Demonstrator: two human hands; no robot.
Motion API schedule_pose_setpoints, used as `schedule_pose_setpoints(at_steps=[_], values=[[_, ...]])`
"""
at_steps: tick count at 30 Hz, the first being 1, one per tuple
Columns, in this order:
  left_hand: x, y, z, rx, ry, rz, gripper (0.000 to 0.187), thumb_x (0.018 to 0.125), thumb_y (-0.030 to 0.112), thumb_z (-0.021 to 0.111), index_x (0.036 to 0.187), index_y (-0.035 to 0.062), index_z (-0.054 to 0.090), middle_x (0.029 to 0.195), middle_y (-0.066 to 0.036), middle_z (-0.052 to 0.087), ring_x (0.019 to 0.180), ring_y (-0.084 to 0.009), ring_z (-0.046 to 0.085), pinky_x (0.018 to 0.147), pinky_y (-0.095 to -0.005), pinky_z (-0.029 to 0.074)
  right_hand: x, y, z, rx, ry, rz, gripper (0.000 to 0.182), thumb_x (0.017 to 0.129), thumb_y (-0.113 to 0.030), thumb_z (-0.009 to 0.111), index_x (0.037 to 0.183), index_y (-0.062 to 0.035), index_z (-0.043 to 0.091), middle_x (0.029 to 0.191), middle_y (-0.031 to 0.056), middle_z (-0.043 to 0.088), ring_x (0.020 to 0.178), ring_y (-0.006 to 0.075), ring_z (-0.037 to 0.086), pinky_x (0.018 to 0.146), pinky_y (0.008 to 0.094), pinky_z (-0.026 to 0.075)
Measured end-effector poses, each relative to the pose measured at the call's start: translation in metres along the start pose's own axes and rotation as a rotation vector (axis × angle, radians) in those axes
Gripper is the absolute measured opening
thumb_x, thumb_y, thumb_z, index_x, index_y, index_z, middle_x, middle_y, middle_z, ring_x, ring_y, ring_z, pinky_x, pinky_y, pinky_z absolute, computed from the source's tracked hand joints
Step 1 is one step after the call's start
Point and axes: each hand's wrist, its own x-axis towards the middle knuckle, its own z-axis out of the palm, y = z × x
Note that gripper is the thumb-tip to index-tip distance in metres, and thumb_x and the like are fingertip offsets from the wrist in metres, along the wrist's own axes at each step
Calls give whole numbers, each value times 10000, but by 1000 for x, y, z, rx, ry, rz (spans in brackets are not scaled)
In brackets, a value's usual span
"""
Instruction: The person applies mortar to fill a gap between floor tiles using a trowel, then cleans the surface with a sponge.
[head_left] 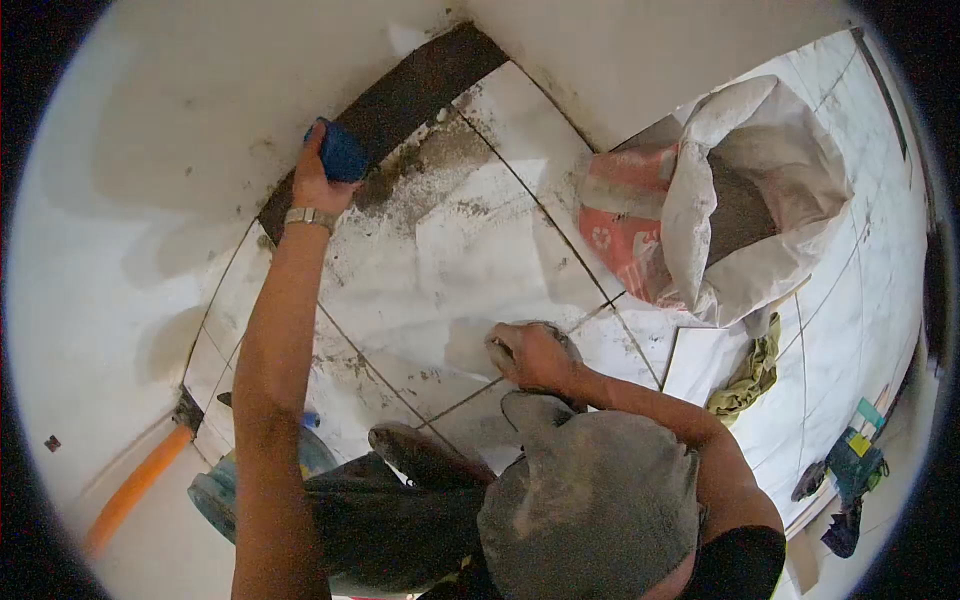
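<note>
My left hand [318,182], with a watch on its wrist, is closed on a blue sponge [343,155] at the upper left. The sponge rests at the dark strip [425,85] along the wall's base, beside gritty residue [410,165] on the white tiles [470,250]. Near the middle, my right hand [535,357] is low over the floor with its fingers curled. A greyish thing shows partly around it, but what it holds is hidden. Just below this hand is a dusty grey rounded cloth shape [600,490].
An open sack [690,210] of dark powder stands at the upper right. Near it lies an olive cloth [750,375]. A teal bucket [215,495] and an orange pipe [135,490] are at the lower left. A dark shoe [425,455] shows below centre; tools [855,455] lie far right.
</note>
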Motion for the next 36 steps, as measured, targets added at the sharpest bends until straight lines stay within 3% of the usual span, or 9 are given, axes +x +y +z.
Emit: schedule_pose_setpoints(at_steps=[3, 9, 14, 16, 19, 23, 25, 29, 36], values=[[-34, 12, -1, 414, -292, 221, 363, 846, 231, 653, 1166, 91, 555, 1230, -135, 554, 1106, -239, 555, 895, -412, 488, 2, 3, 6, -24, 38, -52, 189, 836, -205, 581, 934, -44, 588, 816, 208, 635, 767, 401, 619, 710, 493, 485], [-17, 27, 38, 993, -318, 20, 475, 828, 267, 679, 1222, 59, 513, 1184, -89, 593, 1020, -256, 605, 872, -407, 502, 3, -6, 1, -34, 21, -15, 173, 842, -160, 563, 941, -25, 605, 829, 205, 635, 750, 392, 619, 687, 439, 495], [52, 31, -15, 1493, -244, 592, 543, 803, 323, 693, 1228, 38, 512, 1143, -113, 611, 1022, -282, 608, 861, -421, 497, -1, -3, -1, -48, 26, 10, 171, 844, -164, 565, 943, -30, 606, 834, 197, 637, 767, 386, 621, 706, 441, 494], [58, 37, -49, 1340, -28, 544, 546, 796, 344, 690, 1212, 32, 525, 1128, -136, 615, 1019, -292, 610, 849, -422, 497, 0, 1, 2, -15, 17, 6, 172, 845, -165, 565, 944, -31, 606, 835, 197, 637, 778, 384, 622, 715, 444, 492], [45, 55, -72, 637, 42, 104, 554, 786, 377, 687, 1187, 22, 546, 1107, -171, 622, 1013, -308, 613, 830, -423, 499, -1, 4, 7, -61, 31, -17, 174, 837, -160, 571, 950, -32, 606, 847, 197, 637, 795, 383, 621, 730, 450, 488], [-6, 82, -66, 1461, 55, 299, 540, 786, 365, 675, 1154, -11, 552, 1129, -222, 603, 1045, -352, 594, 843, -442, 491, 2, 3, 2, 22, -15, 2, 187, 834, -184, 574, 951, -39, 596, 868, 210, 636, 802, 399, 616, 739, 471, 484], [-4, 101, -75, 2324, -14, 288, 535, 800, 334, 653, 1157, -42, 520, 1135, -260, 588, 1061, -384, 578, 866, -448, 481, 2, 4, 3, 27, -28, -7, 198, 843, -210, 568, 949, -44, 591, 877, 219, 635, 800, 412, 614, 740, 489, 481], [21, 96, -79, 2491, -32, 272, 475, 828, 263, 606, 1167, -45, 480, 1094, -286, 590, 1055, -422, 567, 871, -469, 475, 3, 0, 2, 41, 15, -6, 181, 846, -198, 566, 929, -40, 594, 829, 217, 632, 773, 405, 617, 720, 486, 486], [73, 52, -13, 2227, -209, 929, 403, 885, 187, 526, 1202, -32, 406, 1029, -302, 595, 982, -473, 572, 819, -519, 475, 2, -2, -1, 0, 33, 0, 162, 829, -149, 596, 923, -17, 605, 815, 208, 637, 732, 395, 623, 677, 442, 502]])
